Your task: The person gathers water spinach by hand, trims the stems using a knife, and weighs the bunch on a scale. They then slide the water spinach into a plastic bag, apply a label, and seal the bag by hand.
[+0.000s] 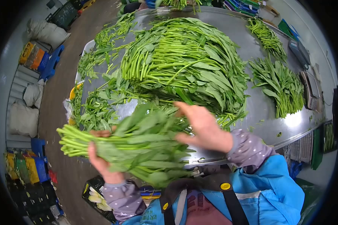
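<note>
My left hand (pixel 103 165) is wrapped round the stems of a bunch of water spinach (pixel 146 144), held level above the near table edge. Its cut stem ends point left and its leaves point right. Beside the leafy end, my right hand (pixel 202 125) has thumb and fingers spread, slightly blurred; whether it touches the leaves is hard to tell. Just beyond both hands lies a large pile of water spinach (pixel 184 63), stems mostly to the left and leaves to the right.
Loose stems and leaves (pixel 97 108) litter the left of the metal table (pixel 251 131). Two more bunches (pixel 279 86) lie at the right, near a scale (pixel 311 88). A person's hand and greens show at the far edge. A black crate (pixel 97 198) stands below left.
</note>
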{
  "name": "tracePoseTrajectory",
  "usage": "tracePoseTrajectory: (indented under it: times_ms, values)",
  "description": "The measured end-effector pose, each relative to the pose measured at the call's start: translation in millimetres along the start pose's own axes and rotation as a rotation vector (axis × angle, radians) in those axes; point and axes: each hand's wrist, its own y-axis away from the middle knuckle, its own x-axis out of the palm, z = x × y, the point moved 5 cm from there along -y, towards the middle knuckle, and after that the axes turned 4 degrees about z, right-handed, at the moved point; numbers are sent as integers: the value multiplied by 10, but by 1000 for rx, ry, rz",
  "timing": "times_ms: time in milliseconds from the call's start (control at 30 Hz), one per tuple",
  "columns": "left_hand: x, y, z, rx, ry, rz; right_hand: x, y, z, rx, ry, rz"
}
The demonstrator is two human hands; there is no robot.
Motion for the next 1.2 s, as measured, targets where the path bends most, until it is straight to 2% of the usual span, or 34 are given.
tracePoseTrajectory:
  times_ms: [33, 67, 100, 133, 167, 200, 233, 333, 400, 433, 500, 567, 633, 667, 700, 767, 800, 867, 900, 967, 1000, 1033, 1100, 1167, 1200]
  values:
    - [-84, -29, -126, 6, -10, -14, 79, 164, -305, 82, 47, 0]
    - [-142, -51, -257, 23, 110, 24, 157, 341, -594, 235, 76, 138]
    - [-190, -60, -397, 47, 225, 61, 272, 577, -851, 264, 250, 226]
    - [-325, -75, -494, 73, 198, 44, 402, 794, -1079, 209, 376, 230]
    - [-561, -96, -552, 97, 176, -42, 509, 973, -1221, 179, 427, 240]
    - [-761, -103, -627, 124, 150, -128, 637, 1111, -1373, 207, 389, 286]
    - [-796, -90, -651, 189, -67, -203, 670, 1154, -1400, 188, 320, 219]
    - [-762, -29, -644, 149, 35, -223, 662, 1160, -1386, 189, 261, 241]
    - [-541, -47, -570, -26, 286, -39, 637, 1169, -1353, 214, 211, 211]
    - [-539, -51, -587, -17, 282, -39, 648, 1184, -1372, 241, 101, 211]
    - [-651, -30, -639, -72, -424, -288, 589, 1110, -1247, 265, -11, 212]
    - [-467, -52, -408, -127, -887, -210, 734, 1079, -929, 839, -1021, 423]
    - [-307, 23, 37, -374, -903, -90, 891, 1003, -753, 863, -1484, 135]
    - [-366, 48, 254, -455, -820, -62, 987, 1027, -666, 922, -1599, -1]
    - [-434, 73, 445, -537, -738, -30, 1021, 1023, -480, 924, -1614, 186]
    - [-472, 119, 629, -615, -665, 1, 1113, 1178, -165, 920, -1909, 445]
    - [-458, 143, 712, -677, -592, 16, 1085, 1150, -155, 928, -1912, 429]
    - [-336, 201, 795, -694, -648, 64, 897, 935, -122, 625, -1625, 495]
    - [-262, 218, 830, -693, -706, 110, 850, 838, -85, 631, -1627, 487]
    - [-181, 231, 907, -716, -749, 155, 731, 587, -14, 403, -1308, 530]
    - [-136, 232, 932, -726, -808, 182, 676, 468, -34, 87, -906, 448]
    - [-94, 237, 953, -738, -868, 208, 696, 419, -89, 89, -906, 443]
    - [-55, 249, 989, -721, -907, 231, 575, 326, -99, -188, -237, 146]
    - [-75, 258, 1061, -695, -935, 296, 605, 274, -121, -207, -137, 108]
    - [-37, 260, 1071, -626, -985, 328, 635, 249, -122, -200, 11, 115]
